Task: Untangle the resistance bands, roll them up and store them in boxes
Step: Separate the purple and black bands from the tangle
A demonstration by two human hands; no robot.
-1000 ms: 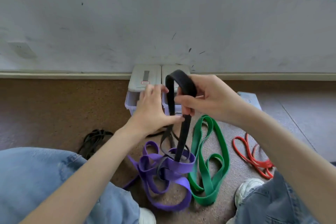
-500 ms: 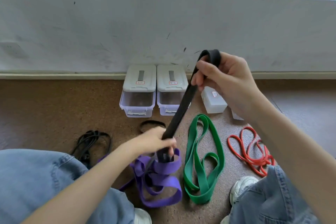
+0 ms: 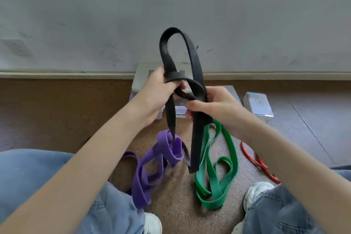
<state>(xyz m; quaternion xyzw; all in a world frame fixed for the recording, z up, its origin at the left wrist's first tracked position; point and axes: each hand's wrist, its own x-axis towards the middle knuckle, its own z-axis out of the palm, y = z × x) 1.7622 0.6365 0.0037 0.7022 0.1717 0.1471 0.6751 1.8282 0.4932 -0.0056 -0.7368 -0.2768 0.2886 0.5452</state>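
A black band [image 3: 196, 66] is held up between both hands, arching in a tall loop above the fingers and crossing itself in a small loop between them. The left hand [image 3: 157, 93] has its fingers curled round the strand at the crossing; the right hand [image 3: 214, 106] pinches the other strand just beside it, thumb over the top. Below the fingers both strands hang down; the one under the left hand runs into a purple band [image 3: 157, 159] bunched on the floor, so the two look still tangled. The step in hand appears to be the untangling; next the black strand would need drawing clear of the purple loops before any rolling. A green band [image 3: 220, 175] lies beneath the right hand, a red band [image 3: 262, 165] beyond the right wrist. The boxes [image 3: 140, 80] sit behind the fingers against the wall, another small box [image 3: 258, 104] out past the right hand.
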